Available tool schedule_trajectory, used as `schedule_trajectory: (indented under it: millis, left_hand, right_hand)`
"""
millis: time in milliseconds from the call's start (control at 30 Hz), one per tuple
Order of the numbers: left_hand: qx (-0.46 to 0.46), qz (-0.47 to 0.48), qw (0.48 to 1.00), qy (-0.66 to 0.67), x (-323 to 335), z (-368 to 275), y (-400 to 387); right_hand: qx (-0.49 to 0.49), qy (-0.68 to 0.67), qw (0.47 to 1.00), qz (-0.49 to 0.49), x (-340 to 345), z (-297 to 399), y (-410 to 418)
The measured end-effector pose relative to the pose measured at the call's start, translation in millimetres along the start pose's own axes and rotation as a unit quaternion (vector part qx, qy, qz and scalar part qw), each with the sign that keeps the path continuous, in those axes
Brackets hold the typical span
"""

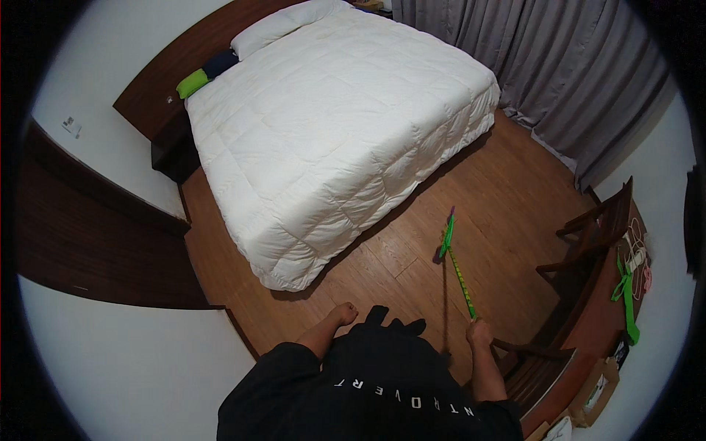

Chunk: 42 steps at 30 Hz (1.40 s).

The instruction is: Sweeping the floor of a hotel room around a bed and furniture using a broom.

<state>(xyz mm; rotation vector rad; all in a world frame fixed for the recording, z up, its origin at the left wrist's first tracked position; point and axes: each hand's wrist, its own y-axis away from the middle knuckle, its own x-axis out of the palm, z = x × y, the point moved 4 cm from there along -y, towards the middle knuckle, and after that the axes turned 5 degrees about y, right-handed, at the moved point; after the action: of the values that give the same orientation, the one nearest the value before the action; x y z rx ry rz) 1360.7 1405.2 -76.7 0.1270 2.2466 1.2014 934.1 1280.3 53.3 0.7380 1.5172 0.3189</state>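
Observation:
My right hand [479,333] grips the green and yellow patterned handle of a broom [461,280]. The broom's green and purple head [448,237] is at the far end of the handle, over the wood floor; whether it touches the floor I cannot tell. Off to the left, my left hand [346,313] hangs in front of my body with its fingers curled in and no object seen in it. Ahead of me is a bed with a white quilted comforter [331,121], with a white pillow [276,33] at the headboard.
A wooden chair [598,226] and a long wooden desk [593,320] holding cords and a green strap run along the right. Grey curtains [579,82] hang at the back right. A dark nightstand [175,144] stands left of the bed, beside a dark wooden door [110,237].

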Motion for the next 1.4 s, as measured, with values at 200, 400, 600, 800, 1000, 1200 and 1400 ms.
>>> schedule_trajectory:
  millis: [200, 400, 600, 800, 1000, 1200, 1400]
  left_hand:
    - [0.008, 0.002, 1.000, -0.003, 8, -13, -7]
    - [0.039, -0.011, 0.999, -0.012, 17, -18, -11]
    - [0.037, 0.017, 0.999, -0.026, 13, -21, -6]
    - [0.049, -0.031, 0.998, -0.012, 14, -10, -4]
    - [0.022, 0.012, 1.000, -0.007, 31, 18, -3]
    - [0.048, 0.051, 0.994, -0.088, 32, 8, -7]
    - [0.096, 0.070, 0.984, -0.135, 32, -53, -55]
  right_hand:
    - [-0.045, -0.090, 0.995, 0.028, 17, 13, 9]
    - [-0.144, -0.032, 0.970, 0.195, 98, 36, 24]
    - [-0.185, 0.084, 0.956, 0.212, 115, 31, 17]
    - [-0.089, -0.018, 0.957, 0.277, 135, 0, 4]
    - [-0.022, -0.059, 0.987, 0.150, 121, -58, 10]
    - [0.101, -0.175, 0.977, 0.070, 73, -104, 4]
    - [0.193, -0.362, 0.911, 0.031, 106, -123, 22]
